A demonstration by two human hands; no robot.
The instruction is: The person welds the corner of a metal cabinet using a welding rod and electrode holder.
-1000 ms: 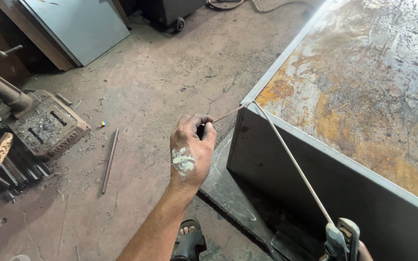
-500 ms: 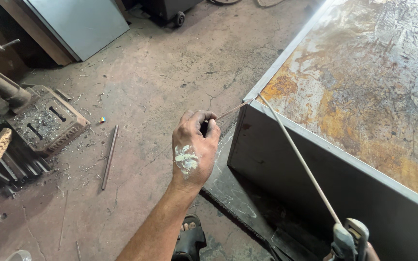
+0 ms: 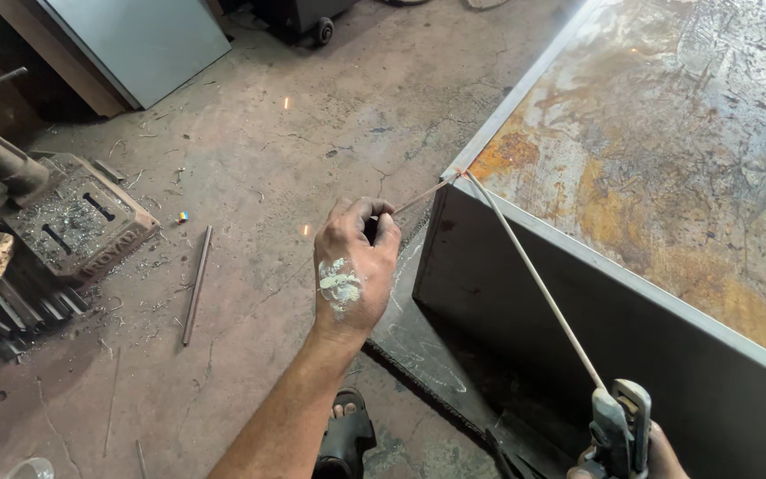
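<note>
- A thin rod [image 3: 534, 275] was seen running from a clamp holder [image 3: 621, 427] at the lower right up to the near left corner of the rusty steel box [image 3: 667, 177], where its tip touched the corner edge.
- The holder was gripped by the right hand [image 3: 658, 457], which was mostly cut off by the bottom edge of the view; how tightly it was closed could not be told.
- The left hand [image 3: 354, 266] was curled into a loose fist just beside the box corner, with a short thin rod piece [image 3: 423, 193] pinched between thumb and forefinger and pointed at the same corner.
- A white smear was seen on the back of the left hand.
- The long rod was judged light, stiff along its length but easily flexed and snapped if bent; its coating was judged brittle.
- Hold was best taken at the bare end in the holder, as shown, not along the coated length.
- The short piece was judged light and slippery, needing a fingertip pinch near its rear end.
- On the concrete floor [image 3: 268, 133] to the left, a loose bar [image 3: 196, 284] lay well apart from the hands, near a cast machine base [image 3: 77, 226].
</note>
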